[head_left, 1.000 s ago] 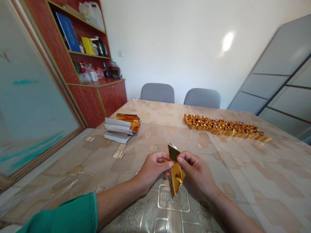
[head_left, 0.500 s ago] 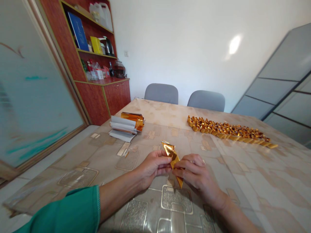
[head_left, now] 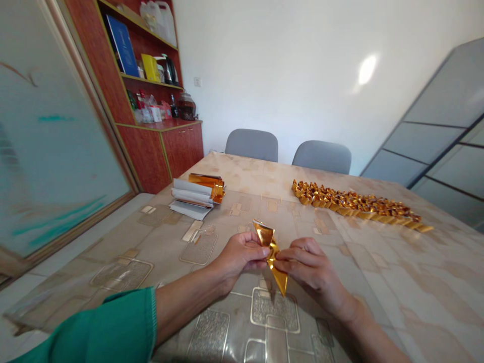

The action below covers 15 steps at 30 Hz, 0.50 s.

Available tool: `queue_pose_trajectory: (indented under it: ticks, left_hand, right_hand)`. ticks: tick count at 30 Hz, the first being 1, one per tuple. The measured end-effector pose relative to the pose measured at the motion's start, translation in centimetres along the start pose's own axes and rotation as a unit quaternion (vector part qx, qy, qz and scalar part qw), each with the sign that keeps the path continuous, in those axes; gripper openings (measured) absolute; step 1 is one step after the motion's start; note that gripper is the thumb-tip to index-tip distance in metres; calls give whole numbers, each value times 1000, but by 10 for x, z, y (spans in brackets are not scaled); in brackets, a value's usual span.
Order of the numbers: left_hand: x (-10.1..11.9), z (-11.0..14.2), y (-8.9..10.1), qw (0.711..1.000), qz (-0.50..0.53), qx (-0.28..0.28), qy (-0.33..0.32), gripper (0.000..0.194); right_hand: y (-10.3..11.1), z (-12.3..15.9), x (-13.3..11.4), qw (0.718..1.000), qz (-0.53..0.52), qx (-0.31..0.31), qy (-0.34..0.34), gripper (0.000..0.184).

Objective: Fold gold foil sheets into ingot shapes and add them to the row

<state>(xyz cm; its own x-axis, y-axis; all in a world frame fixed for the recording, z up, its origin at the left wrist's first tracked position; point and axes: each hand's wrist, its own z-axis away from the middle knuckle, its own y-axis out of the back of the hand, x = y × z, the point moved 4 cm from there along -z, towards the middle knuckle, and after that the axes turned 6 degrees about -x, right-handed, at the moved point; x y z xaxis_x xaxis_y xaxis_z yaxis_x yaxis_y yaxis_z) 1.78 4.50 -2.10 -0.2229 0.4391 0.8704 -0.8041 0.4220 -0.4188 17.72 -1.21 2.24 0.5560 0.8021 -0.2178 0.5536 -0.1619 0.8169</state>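
Observation:
A narrow folded piece of gold foil paper is held just above the table between both hands. My left hand pinches its middle from the left, thumb and fingers closed on it. My right hand pinches the same spot from the right. One pointed end sticks up past my fingers, the other points down toward me.
A long row of several folded gold foil pieces lies across the far right of the patterned table. A stack of white and gold sheets sits at the far left. Two grey chairs and a red cabinet stand behind.
The gold piece has been narrowed and turned: it was a wider triangle held upright a second ago, now it is pinched at its waist. Both hands stayed close together.

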Motion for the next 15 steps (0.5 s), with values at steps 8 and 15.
queue_pose_trajectory:
  ticks: [8, 15]
  left_hand:
    - [-2, -2, -4, 999, 18, -36, -13, 34]
    - [2, 1, -11, 995, 62, -63, -41, 49]
  right_hand:
    - [-5, -5, 2, 995, -95, -8, -28, 18]
    - [-8, -1, 8, 962, -196, 94, -164, 16]
